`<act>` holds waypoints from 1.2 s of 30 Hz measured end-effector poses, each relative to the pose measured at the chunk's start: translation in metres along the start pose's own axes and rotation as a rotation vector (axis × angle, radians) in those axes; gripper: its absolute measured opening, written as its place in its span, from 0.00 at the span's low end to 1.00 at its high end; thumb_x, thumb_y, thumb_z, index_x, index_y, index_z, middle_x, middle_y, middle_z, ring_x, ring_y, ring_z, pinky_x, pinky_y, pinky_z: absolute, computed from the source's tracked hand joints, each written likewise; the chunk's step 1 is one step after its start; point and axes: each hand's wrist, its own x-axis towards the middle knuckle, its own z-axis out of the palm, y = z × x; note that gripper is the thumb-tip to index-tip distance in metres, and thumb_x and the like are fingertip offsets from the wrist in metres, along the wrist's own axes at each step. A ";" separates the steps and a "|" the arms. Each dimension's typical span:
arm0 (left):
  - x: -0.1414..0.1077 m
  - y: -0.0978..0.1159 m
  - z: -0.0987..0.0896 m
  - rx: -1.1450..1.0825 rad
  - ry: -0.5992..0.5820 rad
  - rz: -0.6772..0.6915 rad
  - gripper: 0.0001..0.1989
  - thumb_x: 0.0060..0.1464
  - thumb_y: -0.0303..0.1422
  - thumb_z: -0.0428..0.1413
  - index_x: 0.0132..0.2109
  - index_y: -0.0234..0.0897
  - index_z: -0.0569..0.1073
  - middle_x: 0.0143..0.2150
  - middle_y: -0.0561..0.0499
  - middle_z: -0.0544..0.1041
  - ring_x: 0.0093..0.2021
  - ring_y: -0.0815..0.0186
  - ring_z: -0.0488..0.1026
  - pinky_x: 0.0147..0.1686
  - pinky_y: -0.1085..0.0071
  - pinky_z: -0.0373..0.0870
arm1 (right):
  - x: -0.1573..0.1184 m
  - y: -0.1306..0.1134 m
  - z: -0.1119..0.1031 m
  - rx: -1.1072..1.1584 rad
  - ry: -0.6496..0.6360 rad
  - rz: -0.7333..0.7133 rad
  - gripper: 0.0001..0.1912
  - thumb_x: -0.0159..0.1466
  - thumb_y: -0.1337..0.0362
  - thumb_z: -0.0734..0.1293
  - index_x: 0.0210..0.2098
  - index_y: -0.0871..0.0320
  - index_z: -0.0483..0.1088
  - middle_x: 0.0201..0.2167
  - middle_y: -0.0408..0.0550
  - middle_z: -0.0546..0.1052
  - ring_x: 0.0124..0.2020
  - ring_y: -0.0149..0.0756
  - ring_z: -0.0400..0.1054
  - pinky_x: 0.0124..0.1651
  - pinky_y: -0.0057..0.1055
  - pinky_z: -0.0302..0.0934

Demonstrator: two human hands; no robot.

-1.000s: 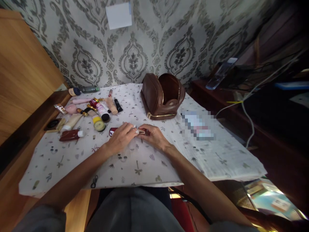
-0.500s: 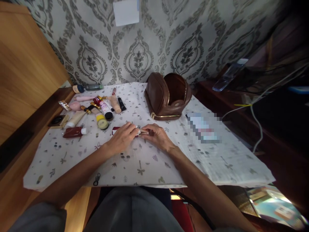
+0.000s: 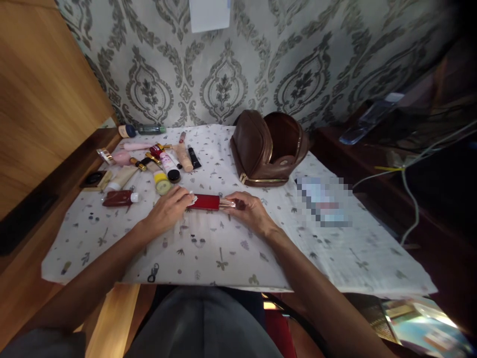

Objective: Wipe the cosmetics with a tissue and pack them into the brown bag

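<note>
Red bottle (image 3: 204, 202), nearside and left of the brown bag (image 3: 251, 149), runs crosswise between the hands: right hand (image 3: 250, 213) pinching its shiny end, left hand's (image 3: 168, 211) fingers gripping white tissue (image 3: 193, 199) opposite.

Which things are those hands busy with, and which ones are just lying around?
In use:
- red tube, its shiny end in the right hand
- white scrap, maybe tissue, at the left hand's fingers

Seemingly just lying about:
- open brown bag
- white-capped bottle
- black tube
- clear bottle
</note>
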 end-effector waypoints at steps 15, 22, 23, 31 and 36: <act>-0.021 -0.022 0.000 -0.272 0.155 -0.168 0.16 0.69 0.38 0.47 0.44 0.39 0.78 0.37 0.46 0.77 0.40 0.60 0.73 0.42 0.63 0.72 | 0.003 -0.013 -0.010 -0.121 -0.135 -0.060 0.17 0.64 0.52 0.68 0.47 0.54 0.77 0.39 0.51 0.76 0.40 0.42 0.71 0.44 0.38 0.64; -0.016 -0.019 -0.010 -0.167 0.024 -0.094 0.16 0.70 0.34 0.46 0.42 0.37 0.77 0.37 0.46 0.74 0.39 0.60 0.70 0.40 0.65 0.69 | 0.003 -0.014 -0.009 -0.131 -0.142 -0.117 0.15 0.65 0.51 0.67 0.43 0.55 0.77 0.38 0.52 0.77 0.40 0.43 0.71 0.44 0.38 0.64; -0.014 -0.018 -0.012 -0.146 0.006 -0.082 0.16 0.70 0.34 0.45 0.41 0.37 0.77 0.37 0.46 0.74 0.39 0.60 0.70 0.40 0.64 0.69 | 0.002 -0.014 -0.009 -0.125 -0.138 -0.123 0.15 0.65 0.52 0.68 0.43 0.55 0.77 0.38 0.52 0.78 0.40 0.43 0.71 0.44 0.38 0.64; 0.006 -0.001 -0.010 -0.029 -0.025 0.065 0.16 0.70 0.30 0.45 0.41 0.34 0.77 0.38 0.46 0.73 0.40 0.61 0.68 0.39 0.66 0.69 | 0.001 -0.017 -0.010 -0.110 -0.138 -0.140 0.14 0.65 0.55 0.69 0.45 0.57 0.77 0.40 0.51 0.78 0.38 0.39 0.72 0.42 0.34 0.65; 0.020 0.015 0.002 -0.023 -0.049 0.108 0.16 0.69 0.27 0.44 0.41 0.35 0.77 0.39 0.46 0.73 0.40 0.61 0.68 0.39 0.67 0.70 | 0.001 -0.011 -0.009 -0.082 -0.130 -0.156 0.15 0.65 0.53 0.69 0.44 0.56 0.77 0.39 0.50 0.77 0.37 0.39 0.72 0.40 0.33 0.65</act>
